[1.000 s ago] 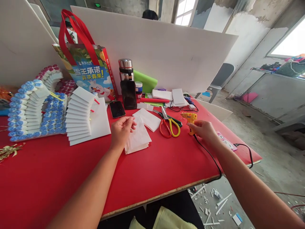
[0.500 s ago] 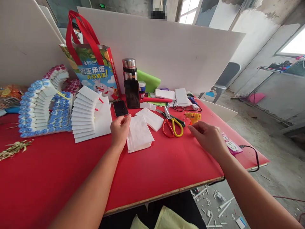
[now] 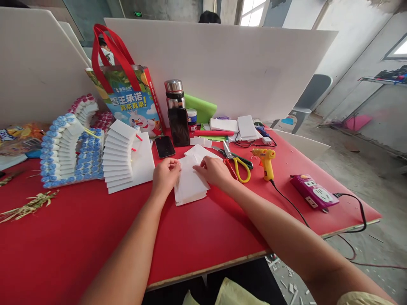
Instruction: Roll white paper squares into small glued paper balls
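Note:
A small stack of thin white paper sheets [image 3: 192, 182] lies on the red table, with more white paper partly under its far end. At the stack's left edge is my left hand [image 3: 165, 176], its thumb and fingers pinched together; what they hold is too small to make out. My right hand [image 3: 216, 170] reaches over the stack's right side, fingers curled and bunched near the thumb, the tips close above the paper. Any object between them is hidden. Just beyond my right wrist lie scissors [image 3: 242, 170] with red and yellow handles, partly covered by it.
A yellow glue gun [image 3: 267, 163] and a purple power strip [image 3: 314, 191] with cords sit right. To the left stand fanned white folded pieces [image 3: 118, 159] and a blue-and-white folded-paper construction [image 3: 60, 148]. Behind are phones [image 3: 165, 146], a flask [image 3: 174, 94] and a bag [image 3: 133, 99].
My right hand has moved left, from beside the glue gun to over the paper stack. My left hand stays pinched at the stack's edge. The camera view has shifted slightly.

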Motion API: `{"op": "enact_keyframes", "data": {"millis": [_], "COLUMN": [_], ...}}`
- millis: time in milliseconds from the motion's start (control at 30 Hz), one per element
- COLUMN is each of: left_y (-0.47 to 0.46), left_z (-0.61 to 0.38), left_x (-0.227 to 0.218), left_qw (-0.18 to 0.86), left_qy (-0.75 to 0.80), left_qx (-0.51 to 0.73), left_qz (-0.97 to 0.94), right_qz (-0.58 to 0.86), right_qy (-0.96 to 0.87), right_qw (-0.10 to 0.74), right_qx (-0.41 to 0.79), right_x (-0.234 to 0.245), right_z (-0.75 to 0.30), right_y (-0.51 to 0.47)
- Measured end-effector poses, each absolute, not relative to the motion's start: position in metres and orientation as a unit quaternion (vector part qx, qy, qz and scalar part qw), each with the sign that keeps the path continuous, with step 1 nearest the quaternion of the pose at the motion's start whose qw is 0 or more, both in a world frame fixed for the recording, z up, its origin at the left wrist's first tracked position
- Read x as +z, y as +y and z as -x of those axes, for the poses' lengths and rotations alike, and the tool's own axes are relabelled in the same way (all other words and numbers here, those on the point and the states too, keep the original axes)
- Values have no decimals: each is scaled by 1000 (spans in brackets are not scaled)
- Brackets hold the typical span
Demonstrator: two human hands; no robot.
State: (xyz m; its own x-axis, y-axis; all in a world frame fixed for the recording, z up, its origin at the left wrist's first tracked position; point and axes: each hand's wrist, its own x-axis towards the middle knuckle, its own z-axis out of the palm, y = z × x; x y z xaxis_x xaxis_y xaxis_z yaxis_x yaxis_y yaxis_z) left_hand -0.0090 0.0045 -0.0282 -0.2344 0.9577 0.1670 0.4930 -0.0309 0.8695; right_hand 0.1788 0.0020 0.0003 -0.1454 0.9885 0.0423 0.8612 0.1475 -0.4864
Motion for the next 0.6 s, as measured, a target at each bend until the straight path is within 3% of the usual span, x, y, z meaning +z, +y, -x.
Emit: {"op": "enact_keyframes", "data": {"millis": [100, 300, 467, 600], "left_y": [6, 5, -2, -6], "left_z": [6, 4, 6, 8], "left_x": [-33, -32, -19, -10], "left_qw": [298, 215, 61, 69], "left_qy": [609, 620, 688, 739], "left_qx": [490, 480, 383, 242], "left_qz": [-547, -583, -614, -625], "right_qz": [601, 571, 584, 593], "right_qy": [-730, -725, -709, -686], "right_qw": [247, 317, 315, 305], "right_qx": [211, 219, 238, 291], "right_x": [-13, -16, -14, -16], "right_z": [-182, -195, -197, -191], "right_y": [0, -4, -3, -6]}}
